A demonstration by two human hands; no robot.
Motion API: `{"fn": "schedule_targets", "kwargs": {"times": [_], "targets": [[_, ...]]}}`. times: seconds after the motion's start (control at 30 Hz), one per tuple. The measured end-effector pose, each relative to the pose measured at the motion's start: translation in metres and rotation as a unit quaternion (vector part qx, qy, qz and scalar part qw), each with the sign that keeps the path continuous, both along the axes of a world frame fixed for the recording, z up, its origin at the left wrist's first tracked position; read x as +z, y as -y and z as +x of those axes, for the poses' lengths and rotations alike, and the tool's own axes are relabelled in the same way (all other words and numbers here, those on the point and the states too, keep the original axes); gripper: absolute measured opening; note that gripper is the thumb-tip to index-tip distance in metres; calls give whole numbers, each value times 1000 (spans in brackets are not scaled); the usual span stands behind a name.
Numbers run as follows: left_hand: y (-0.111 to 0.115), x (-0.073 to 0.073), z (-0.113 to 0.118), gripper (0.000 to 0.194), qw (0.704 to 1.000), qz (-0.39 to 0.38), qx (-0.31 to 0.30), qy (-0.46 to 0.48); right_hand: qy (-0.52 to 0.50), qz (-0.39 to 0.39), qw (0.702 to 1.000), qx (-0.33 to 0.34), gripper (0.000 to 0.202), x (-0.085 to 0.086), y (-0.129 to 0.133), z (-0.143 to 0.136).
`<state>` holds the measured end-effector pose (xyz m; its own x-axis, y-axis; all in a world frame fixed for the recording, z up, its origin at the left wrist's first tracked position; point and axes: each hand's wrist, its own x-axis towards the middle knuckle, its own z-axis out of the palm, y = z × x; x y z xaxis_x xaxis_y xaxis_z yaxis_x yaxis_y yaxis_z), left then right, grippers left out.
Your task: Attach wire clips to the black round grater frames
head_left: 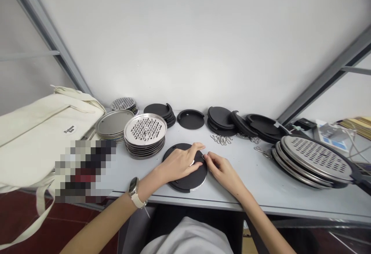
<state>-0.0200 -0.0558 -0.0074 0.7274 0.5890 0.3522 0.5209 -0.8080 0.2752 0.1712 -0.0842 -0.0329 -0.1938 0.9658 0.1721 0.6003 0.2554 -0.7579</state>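
A round black disc (185, 178) with a raised rim lies flat near the front edge of the table, a thin metal edge showing along its lower right. My left hand (181, 163) rests over it, thumb and fingers apart, with a small white spot by the fingers that I cannot make out. At the disc's right edge my right hand (223, 171) pinches a thin, light wire piece (203, 156), mostly hidden by the fingertips. Behind the hands lies a small pile of bent metal wire clips (222, 140).
Metal grater discs (145, 130) are stacked at left, beside plain metal discs (114, 122). More black discs (191, 119) line the wall. Handled perforated metal discs (317, 157) pile up at right. A cream bag (43, 130) covers the table's left end.
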Motion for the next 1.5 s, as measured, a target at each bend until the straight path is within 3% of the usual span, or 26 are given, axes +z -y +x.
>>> {"fn": "schedule_targets", "kwargs": {"times": [0.37, 0.63, 1.5], "targets": [[-2, -1, 0, 45, 999, -42, 0, -20, 12, -1, 1000, 1, 36, 1, 1, -3], [-2, -2, 1, 40, 1000, -18, -1, -15, 15, 16, 999, -49, 36, -3, -2, -4], [-3, 0, 0, 47, 999, -49, -17, -18, 85, 46, 995, 9, 27, 0, 2, -1]]}}
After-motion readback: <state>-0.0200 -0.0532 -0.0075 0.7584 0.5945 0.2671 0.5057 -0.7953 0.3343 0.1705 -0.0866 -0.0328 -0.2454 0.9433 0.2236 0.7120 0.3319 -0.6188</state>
